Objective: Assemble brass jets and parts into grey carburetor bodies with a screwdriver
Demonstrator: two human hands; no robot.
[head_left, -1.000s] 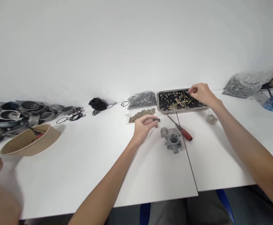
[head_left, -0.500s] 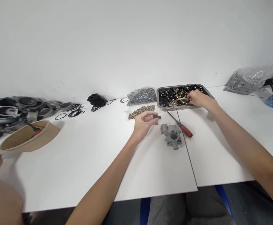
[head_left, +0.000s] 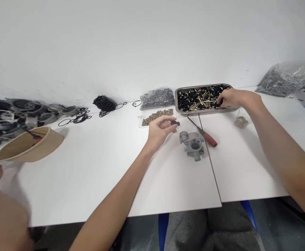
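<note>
My left hand (head_left: 161,131) is closed, with a small black part (head_left: 175,123) pinched between thumb and fingers above the table. My right hand (head_left: 227,98) reaches into the right side of a metal tray (head_left: 207,112) filled with black pieces and brass-coloured screws (head_left: 198,101). Its fingers are pinched together among them; what they grip is hidden. A grey metal carburetor (head_left: 194,144) stands on the table below my left hand, to its right. Beside it lies a screwdriver (head_left: 208,138) with a red handle, its tip toward the tray.
Small brass parts (head_left: 156,115) and a clear bag of grey beads (head_left: 157,98) lie left of the tray. Black rubber rings (head_left: 104,104), metal castings (head_left: 24,108) and a tan bowl (head_left: 47,143) are farther left. Another person's arm (head_left: 3,212) shows at lower left. A plastic bag (head_left: 280,78) lies right.
My right hand has shifted rightward within the tray, its wrist now more bent. My left hand still holds the small black part. The whole view has tilted slightly.
</note>
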